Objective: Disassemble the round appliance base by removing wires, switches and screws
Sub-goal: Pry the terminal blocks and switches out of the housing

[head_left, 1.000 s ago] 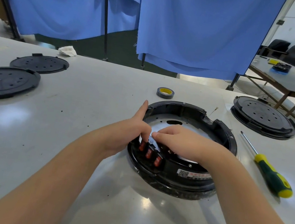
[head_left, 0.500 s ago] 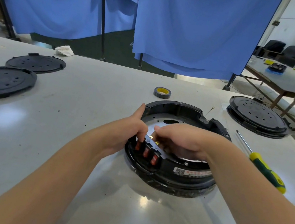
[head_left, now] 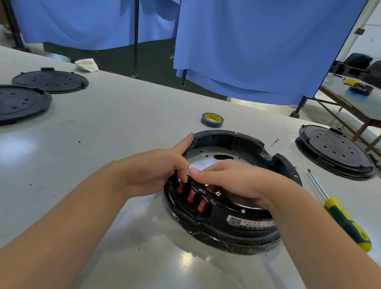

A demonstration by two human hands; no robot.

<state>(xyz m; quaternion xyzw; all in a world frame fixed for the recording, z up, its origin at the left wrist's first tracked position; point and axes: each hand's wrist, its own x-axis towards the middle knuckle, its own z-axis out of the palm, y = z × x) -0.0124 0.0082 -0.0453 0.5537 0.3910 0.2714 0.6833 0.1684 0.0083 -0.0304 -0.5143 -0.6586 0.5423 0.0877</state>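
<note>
Base (head_left: 235,218): black, round, on the tabletop (head_left: 97,204).
Left hand (head_left: 160,167): grips the rim beside the red switches (head_left: 190,195).
Right hand (head_left: 234,177): fingers curled inside; grasp hidden.

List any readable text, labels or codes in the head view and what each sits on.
Nothing can be quoted.
White sticker on the round base's near wall: a QR code plus a line of red print, too small and blurred to read.
Tape roll: yellow core, with no legible marking.
Screwdriver: no text visible.
</note>
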